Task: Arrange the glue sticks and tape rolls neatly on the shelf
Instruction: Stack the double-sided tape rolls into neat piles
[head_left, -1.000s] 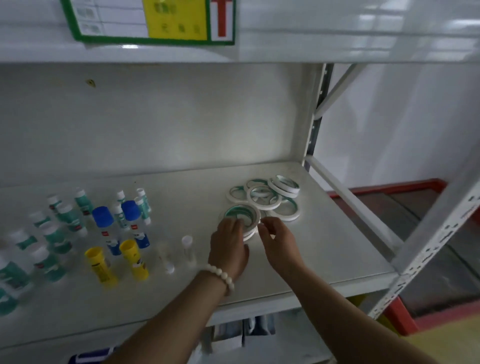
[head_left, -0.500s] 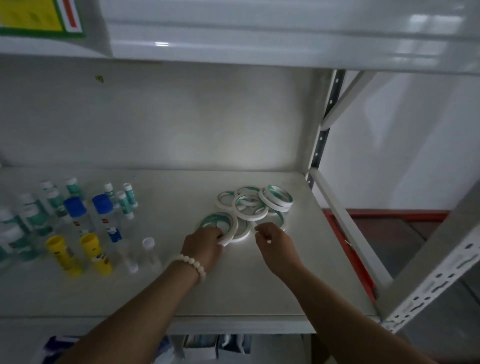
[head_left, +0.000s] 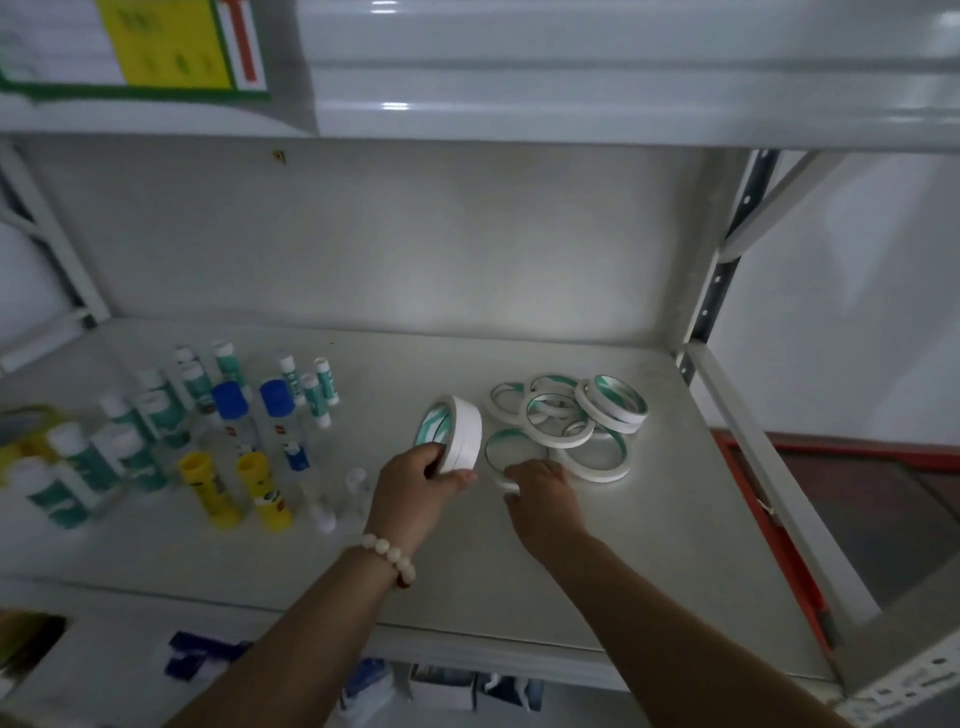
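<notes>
- Head view: the glue sticks (head_left: 208, 441) at the left are blurred and partly cut off.
- A stack of tape rolls (head_left: 460, 431) is held on edge by the left hand's (head_left: 415, 491) curled fingers and thumb.
- A flat roll's (head_left: 489, 449) near rim is touched by the right hand (head_left: 543, 501); pinching cannot be told.
- Bare shelf (head_left: 493, 587) is left in front of the roll pile (head_left: 618, 415).

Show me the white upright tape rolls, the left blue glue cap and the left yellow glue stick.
white upright tape rolls (head_left: 465, 434): head view, outer band
left blue glue cap (head_left: 230, 400): head view, side
left yellow glue stick (head_left: 207, 489): head view, body
</notes>
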